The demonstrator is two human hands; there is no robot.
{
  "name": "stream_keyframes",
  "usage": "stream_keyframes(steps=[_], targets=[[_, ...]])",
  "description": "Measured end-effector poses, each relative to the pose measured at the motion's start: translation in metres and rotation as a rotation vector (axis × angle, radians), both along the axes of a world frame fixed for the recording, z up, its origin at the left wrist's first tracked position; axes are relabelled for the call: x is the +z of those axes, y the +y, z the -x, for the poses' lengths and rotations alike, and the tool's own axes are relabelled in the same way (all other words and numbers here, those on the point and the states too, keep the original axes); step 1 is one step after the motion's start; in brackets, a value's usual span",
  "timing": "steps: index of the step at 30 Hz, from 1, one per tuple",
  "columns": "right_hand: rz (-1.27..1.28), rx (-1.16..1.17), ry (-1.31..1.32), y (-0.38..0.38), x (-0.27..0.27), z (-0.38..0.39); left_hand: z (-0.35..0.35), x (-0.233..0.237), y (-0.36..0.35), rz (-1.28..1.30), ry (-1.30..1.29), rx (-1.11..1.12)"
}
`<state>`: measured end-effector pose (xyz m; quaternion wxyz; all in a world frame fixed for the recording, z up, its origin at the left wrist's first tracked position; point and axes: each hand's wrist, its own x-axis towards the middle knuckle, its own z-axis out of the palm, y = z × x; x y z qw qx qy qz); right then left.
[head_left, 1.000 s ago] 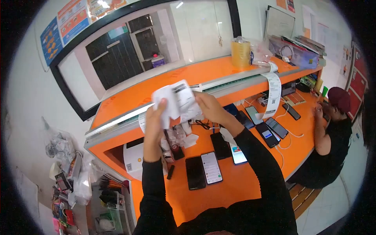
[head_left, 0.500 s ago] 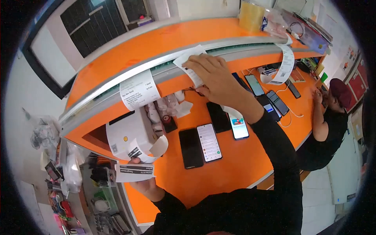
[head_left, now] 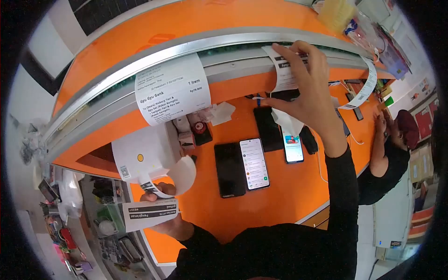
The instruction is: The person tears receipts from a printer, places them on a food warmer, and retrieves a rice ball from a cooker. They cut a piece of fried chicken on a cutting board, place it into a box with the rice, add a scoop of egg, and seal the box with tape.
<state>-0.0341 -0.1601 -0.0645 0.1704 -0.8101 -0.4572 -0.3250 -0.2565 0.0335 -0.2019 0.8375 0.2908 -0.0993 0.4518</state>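
Note:
My right hand (head_left: 305,88) is raised to the metal rail (head_left: 196,49) along the orange counter's upper ledge and presses a white receipt (head_left: 283,73) against it with the fingers. Low at the left, my left hand (head_left: 165,219) grips a printed label strip (head_left: 150,212) that curls out of the white label printer (head_left: 144,154). Another receipt (head_left: 172,88) hangs from the rail above the printer.
Several phones lie on the orange desk, among them a dark one (head_left: 229,169) and a lit one (head_left: 254,163). Another person (head_left: 389,154) in black sits at the right end. A long receipt strip (head_left: 364,91) hangs at right. Cluttered shelves (head_left: 84,219) stand below left.
My right hand moved right along the rail with its receipt. My left hand came down from in front of me and took hold of the label at the printer. The view tilted lower.

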Motion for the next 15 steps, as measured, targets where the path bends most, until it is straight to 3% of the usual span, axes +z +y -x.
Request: stream_keyframes(steps=[3,6,10,11,12,15], targets=[[-0.012,-0.001,-0.053,0.012,-0.006,0.001,-0.006,0.009,-0.007,-0.164,0.103,-0.054],[-0.091,0.191,-0.035,0.021,-0.010,0.003,-0.009,-0.001,-0.013,-0.163,0.131,-0.038],[-0.080,-0.010,-0.054,0.007,-0.003,-0.001,-0.004,-0.004,-0.018,-0.207,0.194,0.062],[-0.094,0.019,-0.044,0.007,-0.004,-0.003,-0.003,-0.002,-0.020,-0.162,0.176,0.056],[-0.108,0.050,-0.035,0.007,-0.005,-0.005,0.000,-0.002,-0.022,-0.264,0.271,0.207],[-0.168,0.245,-0.081,0.023,-0.012,0.006,0.001,0.004,-0.024,-0.122,0.220,0.127]])
